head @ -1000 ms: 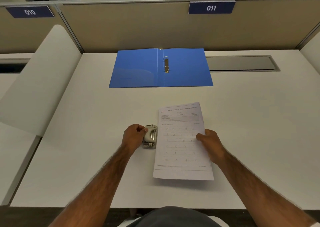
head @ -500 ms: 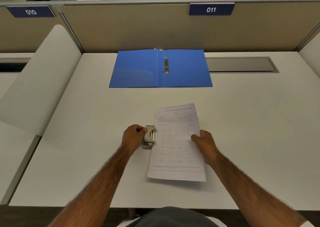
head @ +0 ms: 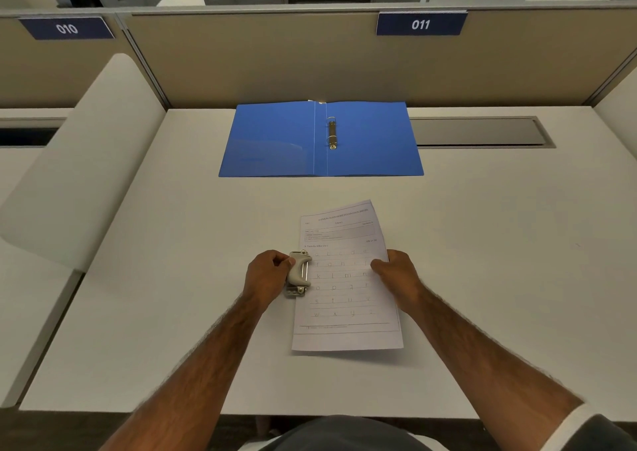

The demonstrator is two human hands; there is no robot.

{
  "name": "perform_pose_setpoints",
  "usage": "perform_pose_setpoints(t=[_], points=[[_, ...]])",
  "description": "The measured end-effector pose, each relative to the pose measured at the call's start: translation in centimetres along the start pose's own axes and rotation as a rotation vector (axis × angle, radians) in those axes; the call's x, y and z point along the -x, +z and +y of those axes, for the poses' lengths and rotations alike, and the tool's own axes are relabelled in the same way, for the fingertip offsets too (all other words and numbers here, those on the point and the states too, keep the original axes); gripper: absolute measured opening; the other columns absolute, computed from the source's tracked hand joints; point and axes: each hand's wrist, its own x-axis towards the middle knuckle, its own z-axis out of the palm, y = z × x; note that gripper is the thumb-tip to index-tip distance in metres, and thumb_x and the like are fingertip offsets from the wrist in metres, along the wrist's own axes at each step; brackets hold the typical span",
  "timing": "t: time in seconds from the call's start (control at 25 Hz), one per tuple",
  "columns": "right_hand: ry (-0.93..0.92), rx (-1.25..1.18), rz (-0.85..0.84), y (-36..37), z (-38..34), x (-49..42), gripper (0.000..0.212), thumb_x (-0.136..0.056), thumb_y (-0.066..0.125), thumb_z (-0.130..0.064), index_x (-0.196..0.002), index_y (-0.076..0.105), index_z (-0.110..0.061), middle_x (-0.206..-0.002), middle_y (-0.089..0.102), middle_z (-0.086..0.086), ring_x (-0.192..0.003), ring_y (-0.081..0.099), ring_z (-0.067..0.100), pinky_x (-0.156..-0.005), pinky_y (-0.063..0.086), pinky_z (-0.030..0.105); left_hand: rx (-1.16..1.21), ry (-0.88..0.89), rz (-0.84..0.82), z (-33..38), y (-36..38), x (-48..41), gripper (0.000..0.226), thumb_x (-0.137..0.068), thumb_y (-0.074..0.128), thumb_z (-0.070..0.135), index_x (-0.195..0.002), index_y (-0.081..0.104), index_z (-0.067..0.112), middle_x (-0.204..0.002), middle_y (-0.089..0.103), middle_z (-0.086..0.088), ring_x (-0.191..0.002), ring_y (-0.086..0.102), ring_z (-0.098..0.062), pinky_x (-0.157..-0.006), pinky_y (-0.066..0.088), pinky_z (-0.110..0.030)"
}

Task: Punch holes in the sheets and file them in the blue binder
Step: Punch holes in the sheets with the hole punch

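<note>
The sheet (head: 344,278) lies nearest me on the white tabletop (head: 172,278), a printed page of traced letters turned slightly clockwise. I see my right hand (head: 396,273) pinching its right edge, thumb on top. Its left edge meets the hole punch (head: 298,273), and I cannot tell how far in it reaches. My left hand (head: 267,274) is curled round the punch's pale lever, gripping it. Well beyond, the blue binder (head: 275,140) lies open and flat near the tabletop's far edge, its metal ring mechanism (head: 332,133) just right of the spine. A grey hatch (head: 479,132) lies just beside it on the right. Behind stands a beige partition (head: 275,64) bearing a sign marked 011 (head: 420,23).
</note>
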Motion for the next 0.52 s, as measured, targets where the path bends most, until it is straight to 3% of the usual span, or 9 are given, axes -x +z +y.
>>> perform_pose_setpoints(t=[0.16,0.32,0.52], points=[[0.009,0.014,-0.006,-0.04,0.2,0.01,0.022,-0.088,0.053,-0.006,-0.104,0.068,-0.006,-0.105,0.072,0.017,-0.094,0.07,0.036,-0.084,0.057,0.048,-0.006,0.01,0.007,-0.02,0.06,0.07,0.018,-0.094,0.064,0.022,-0.096,0.071,0.006,-0.087,0.07,-0.006,-0.081,0.064,-0.024,-0.086,0.057,-0.045],[0.002,0.017,-0.01,-0.1,0.02,-0.08,0.018,-0.089,0.053,-0.006,-0.097,0.068,-0.011,-0.104,0.073,0.016,-0.083,0.069,0.028,-0.076,0.058,0.04,-0.035,0.022,0.009,-0.04,0.04,0.07,0.018,-0.094,0.064,0.024,-0.095,0.07,0.007,-0.09,0.071,-0.006,-0.083,0.065,-0.024,-0.083,0.056,-0.043],[0.008,0.036,0.011,-0.34,-0.09,-0.43,0.02,-0.088,0.053,-0.005,-0.102,0.068,-0.006,-0.104,0.072,0.017,-0.086,0.068,0.031,-0.08,0.058,0.042,-0.042,0.025,0.006,-0.12,0.04,-0.02,0.018,-0.094,0.064,0.025,-0.096,0.07,0.009,-0.089,0.071,-0.004,-0.083,0.065,-0.023,-0.082,0.055,-0.041]])
